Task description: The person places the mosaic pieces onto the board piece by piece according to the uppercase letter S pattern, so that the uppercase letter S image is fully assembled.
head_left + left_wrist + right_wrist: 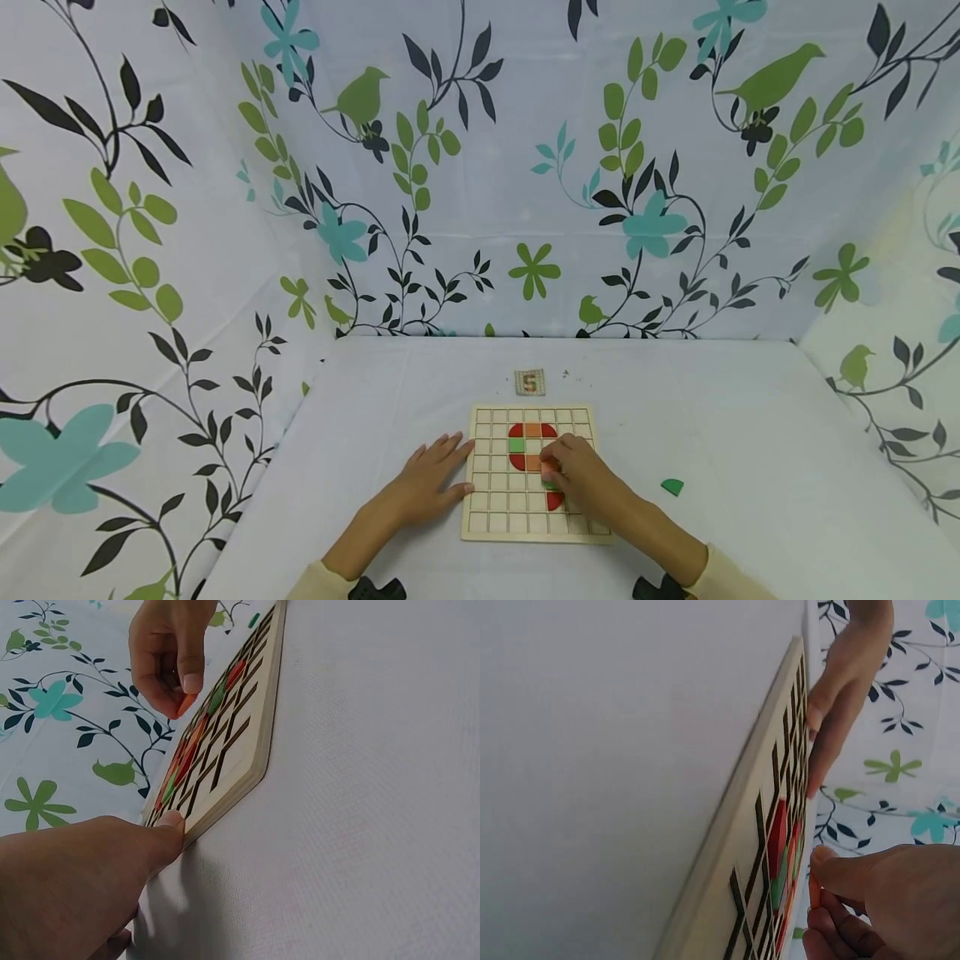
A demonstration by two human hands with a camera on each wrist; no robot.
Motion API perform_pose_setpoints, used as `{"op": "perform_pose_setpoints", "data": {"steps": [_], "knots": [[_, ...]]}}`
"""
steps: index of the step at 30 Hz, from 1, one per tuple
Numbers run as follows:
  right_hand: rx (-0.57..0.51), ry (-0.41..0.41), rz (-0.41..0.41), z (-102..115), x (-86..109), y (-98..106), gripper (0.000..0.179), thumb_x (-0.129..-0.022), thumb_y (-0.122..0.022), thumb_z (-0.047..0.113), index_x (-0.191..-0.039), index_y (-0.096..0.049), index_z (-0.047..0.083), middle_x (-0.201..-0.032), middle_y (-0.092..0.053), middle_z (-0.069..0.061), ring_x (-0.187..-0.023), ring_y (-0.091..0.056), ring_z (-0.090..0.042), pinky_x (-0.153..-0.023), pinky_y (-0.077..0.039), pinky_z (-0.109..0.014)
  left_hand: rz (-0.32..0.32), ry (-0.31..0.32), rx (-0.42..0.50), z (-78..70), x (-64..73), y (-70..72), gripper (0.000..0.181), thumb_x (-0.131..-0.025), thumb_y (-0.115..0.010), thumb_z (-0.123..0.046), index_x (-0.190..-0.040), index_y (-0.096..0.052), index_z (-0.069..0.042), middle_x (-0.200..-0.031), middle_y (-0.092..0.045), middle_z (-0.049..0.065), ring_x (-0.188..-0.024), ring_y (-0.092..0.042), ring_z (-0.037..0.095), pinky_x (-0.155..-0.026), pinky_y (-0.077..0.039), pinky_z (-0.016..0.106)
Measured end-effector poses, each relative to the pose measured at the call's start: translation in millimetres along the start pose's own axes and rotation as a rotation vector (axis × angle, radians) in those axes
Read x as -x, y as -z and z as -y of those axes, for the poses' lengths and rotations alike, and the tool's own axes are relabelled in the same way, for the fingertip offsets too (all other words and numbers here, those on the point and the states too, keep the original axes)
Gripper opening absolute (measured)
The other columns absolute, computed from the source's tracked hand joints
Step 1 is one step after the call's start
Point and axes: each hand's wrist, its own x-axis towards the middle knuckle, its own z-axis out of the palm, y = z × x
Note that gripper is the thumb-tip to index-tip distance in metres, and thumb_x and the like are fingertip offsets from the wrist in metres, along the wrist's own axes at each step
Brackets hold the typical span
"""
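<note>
A square wooden grid board [498, 522] lies on the white table. Red rounded pieces, orange squares and green squares sit in some of its cells, forming a curved figure; a red piece [554, 501] lies lower down the grid. My left hand [429, 477] rests at the board's left edge, fingers spread and thumb on the rim. Over the right half of the grid, my right hand [583, 477] pinches a small orange piece [185, 703] between thumb and fingers, held just above the board. In the head view this hand partly covers a green piece and several cells.
To the right of the board lies a loose green rounded piece [672, 487]. Behind the board is a small square card [530, 382] with an S-like or 5-like figure. A patterned cloth [480, 167] with leaves and birds hangs behind the table [750, 433].
</note>
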Motion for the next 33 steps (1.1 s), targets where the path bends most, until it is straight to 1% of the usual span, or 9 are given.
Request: {"op": "perform_pose_setpoints", "data": {"steps": [5,10,12,15,20,23,27,30,33], "knots": [[0.021,0.103,0.017,9.8,10.1,-11.3,0.018,-0.097,-0.077,0.01,-0.113,-0.069,0.009,-0.108,-0.063,0.003,-0.101,-0.054,-0.013,-0.086,-0.056,-0.03,-0.001,-0.002,0.004,0.7,0.1,-0.2,0.072,-0.107,-0.057,-0.052,-0.166,-0.036,-0.018,-0.173,-0.029,0.014,-0.16,-0.024,0.041,-0.126,-0.02,0.069],[0.002,0.155,0.032,12.3,13.3,-18.5,0.013,-0.095,-0.08,0.01,-0.1,-0.069,0.013,-0.099,-0.061,0.008,-0.095,-0.05,-0.008,-0.081,-0.053,-0.023,-0.004,-0.001,-0.006,2.1,0.1,-0.4,0.072,-0.107,-0.056,-0.053,-0.166,-0.036,-0.018,-0.173,-0.028,0.013,-0.161,-0.024,0.04,-0.126,-0.02,0.068],[-0.001,0.151,0.035,12.6,13.6,-19.8,0.012,-0.094,-0.081,0.011,-0.096,-0.069,0.015,-0.095,-0.059,0.01,-0.091,-0.048,-0.006,-0.079,-0.052,-0.02,-0.005,-0.001,-0.001,2.4,-0.1,-0.3,0.072,-0.107,-0.056,-0.053,-0.166,-0.036,-0.018,-0.173,-0.028,0.013,-0.161,-0.023,0.04,-0.126,-0.02,0.069],[0.01,0.148,0.018,13.1,14.0,-20.9,0.013,-0.092,-0.083,0.013,-0.094,-0.071,0.016,-0.092,-0.06,0.012,-0.088,-0.048,-0.004,-0.077,-0.051,-0.02,-0.002,0.0,0.01,2.6,-0.3,-0.8,0.072,-0.107,-0.056,-0.053,-0.166,-0.036,-0.019,-0.173,-0.029,0.013,-0.161,-0.023,0.041,-0.126,-0.019,0.069],[0.044,0.156,-0.024,13.7,16.9,-22.0,0.012,-0.09,-0.086,0.017,-0.092,-0.074,0.019,-0.091,-0.063,0.015,-0.087,-0.051,-0.002,-0.078,-0.051,-0.024,0.004,0.001,0.007,3.0,-1.0,-2.6,0.072,-0.107,-0.056,-0.054,-0.166,-0.036,-0.019,-0.173,-0.029,0.013,-0.161,-0.024,0.04,-0.126,-0.019,0.069],[0.084,0.158,-0.037,14.4,19.3,-21.8,0.01,-0.09,-0.086,0.021,-0.093,-0.076,0.022,-0.092,-0.066,0.017,-0.089,-0.055,-0.003,-0.08,-0.049,-0.029,-0.002,0.002,-0.004,3.0,-1.1,-3.1,0.071,-0.107,-0.055,-0.054,-0.166,-0.036,-0.019,-0.173,-0.029,0.013,-0.161,-0.024,0.04,-0.126,-0.02,0.069],[0.118,0.141,-0.018,15.1,21.6,-21.6,0.006,-0.093,-0.083,0.024,-0.096,-0.078,0.024,-0.096,-0.069,0.019,-0.097,-0.06,-0.006,-0.084,-0.046,-0.034,-0.007,0.005,-0.001,2.3,-0.5,-2.7,0.072,-0.107,-0.056,-0.053,-0.166,-0.036,-0.018,-0.173,-0.029,0.013,-0.161,-0.024,0.04,-0.126,-0.019,0.069],[0.127,0.128,-0.005,15.6,23.1,-21.7,0.006,-0.094,-0.082,0.025,-0.099,-0.078,0.024,-0.098,-0.071,0.02,-0.101,-0.06,-0.007,-0.087,-0.046,-0.037,-0.006,0.007,-0.001,2.1,-0.1,-2.8,0.072,-0.107,-0.056,-0.054,-0.166,-0.036,-0.018,-0.173,-0.029,0.013,-0.161,-0.024,0.04,-0.126,-0.019,0.068],[0.131,0.123,-0.003,16.1,23.9,-21.5,0.007,-0.095,-0.082,0.025,-0.1,-0.078,0.024,-0.099,-0.071,0.02,-0.102,-0.06,-0.007,-0.087,-0.046,-0.037,-0.004,0.007,-0.004,2.5,-0.2,-3.5,0.072,-0.107,-0.055,-0.054,-0.166,-0.036,-0.018,-0.173,-0.028,0.013,-0.161,-0.023,0.04,-0.126,-0.019,0.068]]}}
